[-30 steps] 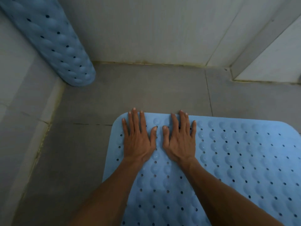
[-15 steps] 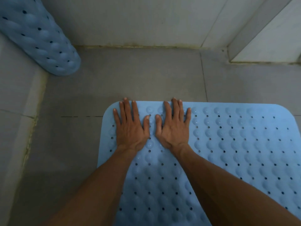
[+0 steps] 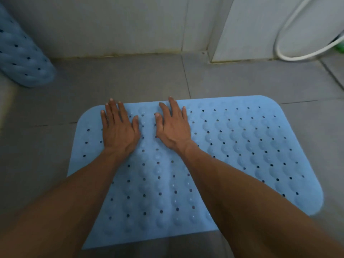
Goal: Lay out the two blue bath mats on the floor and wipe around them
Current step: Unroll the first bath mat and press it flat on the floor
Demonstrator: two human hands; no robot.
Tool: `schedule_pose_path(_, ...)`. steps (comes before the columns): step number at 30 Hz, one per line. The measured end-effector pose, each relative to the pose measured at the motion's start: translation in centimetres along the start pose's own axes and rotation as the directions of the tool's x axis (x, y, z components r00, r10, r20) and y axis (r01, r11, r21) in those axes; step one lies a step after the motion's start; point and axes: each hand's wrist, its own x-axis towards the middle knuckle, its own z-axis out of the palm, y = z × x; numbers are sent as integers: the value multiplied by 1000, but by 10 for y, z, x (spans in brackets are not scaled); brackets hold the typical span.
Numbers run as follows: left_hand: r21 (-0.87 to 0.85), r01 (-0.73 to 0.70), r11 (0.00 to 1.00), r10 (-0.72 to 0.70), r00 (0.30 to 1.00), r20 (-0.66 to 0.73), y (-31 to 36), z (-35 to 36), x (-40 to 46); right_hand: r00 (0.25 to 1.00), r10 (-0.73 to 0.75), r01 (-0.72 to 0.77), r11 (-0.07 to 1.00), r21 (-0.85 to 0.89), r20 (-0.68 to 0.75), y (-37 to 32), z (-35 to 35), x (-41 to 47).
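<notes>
One blue bath mat (image 3: 242,149), bumpy and dotted with small holes, lies flat on the grey tiled floor (image 3: 130,81). My left hand (image 3: 119,127) and my right hand (image 3: 173,127) press palm down on its far left part, fingers spread, a small gap between the thumbs. Neither hand holds anything. The second blue bath mat (image 3: 20,58) leans curled against the left wall at the far left, its lower end on the floor.
Grey tiled walls (image 3: 111,25) close off the back, with a wall corner (image 3: 214,58) jutting out at the back right. A white hose (image 3: 290,56) loops by the right wall. Bare floor lies left of and behind the flat mat.
My hands have slid slightly apart on the mat. The view has shifted right and back, so the whole mat and the white hose now show.
</notes>
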Motion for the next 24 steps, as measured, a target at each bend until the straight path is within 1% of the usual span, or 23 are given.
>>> schedule_pose_path(2, -59, -14, 998, 13, 1000, -6, 39, -1, -5, 997, 41, -46, 996, -75, -61, 42, -21, -9)
schedule_pose_path(4, -116, -48, 992, 46, 999, -18, 87, 1, -10, 983, 69, -91, 988, -123, -171, 92, -46, -17)
schedule_pose_path(5, -142, -70, 987, 67, 997, -23, 111, 2, -12, 977, 78, -108, 984, -143, -201, 117, -59, -19)
schedule_pose_path(9, -231, -124, 965, 118, 992, -40, 198, 12, -7, 974, 113, -157, 961, -226, -196, 197, -108, -16)
schedule_pose_path(12, -269, -102, 958, 104, 995, -7, 245, 26, -2, 972, 138, -175, 965, -196, -192, 229, -124, -6)
schedule_pose_path(14, -249, -90, 964, 96, 995, 12, 258, 37, 0, 973, 150, -181, 968, -177, -175, 239, -122, 2)
schedule_pose_path(17, -195, -61, 979, 64, 998, 11, 258, 45, 5, 979, 103, -139, 969, -206, -178, 243, -120, 9)
schedule_pose_path(19, -178, -68, 982, 71, 997, 11, 257, 45, 6, 979, 105, -141, 967, -210, -172, 244, -119, 12)
schedule_pose_path(22, -179, -70, 981, 73, 997, 7, 261, 41, 5, 959, 164, -207, 962, -176, -230, 241, -119, 18)
schedule_pose_path(24, -198, -64, 978, 68, 998, 12, 263, 39, 4, 943, 170, -230, 954, -193, -286, 237, -119, 20)
